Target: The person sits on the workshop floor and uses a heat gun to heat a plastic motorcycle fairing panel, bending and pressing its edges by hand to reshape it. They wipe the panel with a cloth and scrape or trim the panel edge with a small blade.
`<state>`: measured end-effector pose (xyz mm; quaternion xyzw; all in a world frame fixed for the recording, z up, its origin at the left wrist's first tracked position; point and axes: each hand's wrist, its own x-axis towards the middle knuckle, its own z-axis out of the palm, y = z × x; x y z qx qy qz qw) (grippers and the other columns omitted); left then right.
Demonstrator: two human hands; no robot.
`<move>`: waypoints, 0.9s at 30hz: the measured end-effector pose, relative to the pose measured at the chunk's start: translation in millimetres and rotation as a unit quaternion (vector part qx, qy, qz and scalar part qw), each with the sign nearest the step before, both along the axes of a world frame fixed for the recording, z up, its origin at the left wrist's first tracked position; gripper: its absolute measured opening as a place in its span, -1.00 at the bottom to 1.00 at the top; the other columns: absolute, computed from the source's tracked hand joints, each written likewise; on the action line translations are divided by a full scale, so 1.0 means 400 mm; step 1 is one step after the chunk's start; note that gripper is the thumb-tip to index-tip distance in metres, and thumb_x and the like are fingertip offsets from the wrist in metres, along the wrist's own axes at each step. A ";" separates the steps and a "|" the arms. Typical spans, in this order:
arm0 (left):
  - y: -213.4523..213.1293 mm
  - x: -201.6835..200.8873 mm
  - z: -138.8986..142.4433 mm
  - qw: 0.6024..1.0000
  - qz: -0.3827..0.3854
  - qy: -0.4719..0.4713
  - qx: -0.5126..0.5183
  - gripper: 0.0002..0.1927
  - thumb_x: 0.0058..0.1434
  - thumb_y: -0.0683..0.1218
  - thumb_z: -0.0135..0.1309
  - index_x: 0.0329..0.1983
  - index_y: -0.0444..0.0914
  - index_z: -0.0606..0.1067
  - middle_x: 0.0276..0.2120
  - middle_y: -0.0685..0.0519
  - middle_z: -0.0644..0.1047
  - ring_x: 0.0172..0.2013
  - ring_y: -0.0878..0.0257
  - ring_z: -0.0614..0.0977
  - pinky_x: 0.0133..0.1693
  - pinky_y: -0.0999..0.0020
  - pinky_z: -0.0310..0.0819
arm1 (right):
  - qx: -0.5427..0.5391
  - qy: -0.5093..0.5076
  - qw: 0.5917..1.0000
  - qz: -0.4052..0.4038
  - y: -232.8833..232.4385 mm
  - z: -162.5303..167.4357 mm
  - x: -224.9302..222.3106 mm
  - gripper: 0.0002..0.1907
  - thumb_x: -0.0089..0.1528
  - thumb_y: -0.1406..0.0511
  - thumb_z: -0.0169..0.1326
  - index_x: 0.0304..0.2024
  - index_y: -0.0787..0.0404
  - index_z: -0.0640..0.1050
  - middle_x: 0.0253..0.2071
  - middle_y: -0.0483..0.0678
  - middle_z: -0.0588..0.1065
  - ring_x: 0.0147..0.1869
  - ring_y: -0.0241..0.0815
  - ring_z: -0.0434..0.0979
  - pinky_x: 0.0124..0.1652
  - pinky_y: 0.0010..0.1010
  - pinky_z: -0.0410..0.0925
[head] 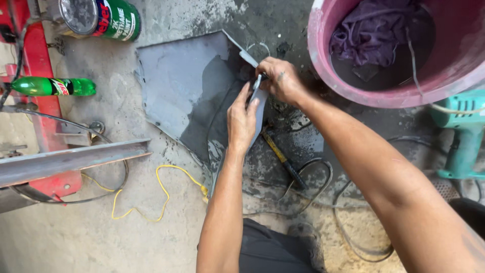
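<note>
a: largest item?
b: grey metal sheet [187,86] on the floor, its raised edge inside both grips.
a: the hands?
b: right hand [280,80] closed on the edge; left hand [242,121] pinching just below it.
a: nearby?
b: hammer [283,159] beneath.

Both bare forearms extend forward and converge at centre. Left hand [242,119]: fingers extended upward, thumb side inward, pressed flat. Right hand [279,80]: above the left, knuckles up, fingers curled closed in a pinch. The two hands are nearly touching.
</note>
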<state>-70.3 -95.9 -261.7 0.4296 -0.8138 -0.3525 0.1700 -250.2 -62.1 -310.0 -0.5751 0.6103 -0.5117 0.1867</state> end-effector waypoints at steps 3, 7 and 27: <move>-0.013 -0.013 -0.040 0.998 -0.032 0.045 0.042 -0.53 0.38 -0.15 0.07 0.33 -0.38 0.41 -0.01 -0.19 0.65 -0.03 0.16 0.69 0.04 0.29 0.55 | 0.008 -0.030 1.000 -0.007 0.028 -0.018 0.029 -0.65 0.07 0.52 0.27 -0.12 0.19 0.54 -0.18 0.06 0.52 -0.06 0.05 0.58 -0.09 -0.26 0.45; -0.062 -0.009 -0.054 0.995 0.009 0.052 0.081 -0.56 0.40 -0.12 0.06 0.31 -0.39 0.43 -0.04 -0.13 0.66 -0.05 0.24 0.64 0.01 0.34 0.53 | -0.034 -0.306 0.951 -0.026 0.051 -0.021 0.066 -0.38 0.11 0.53 0.20 0.25 0.28 0.46 -0.05 0.03 0.51 0.03 -0.06 0.54 0.02 -0.32 0.48; -0.044 -0.036 -0.075 0.975 0.031 0.085 0.202 -0.62 0.43 -0.05 0.05 0.18 -0.39 0.54 -0.02 -0.03 0.66 -0.04 0.33 0.62 0.04 0.41 0.51 | 0.114 -0.509 0.843 -0.135 0.072 -0.094 0.160 -0.61 0.35 0.34 0.11 0.20 0.40 0.52 -0.07 0.00 0.64 -0.10 -0.29 0.63 -0.15 -0.47 0.53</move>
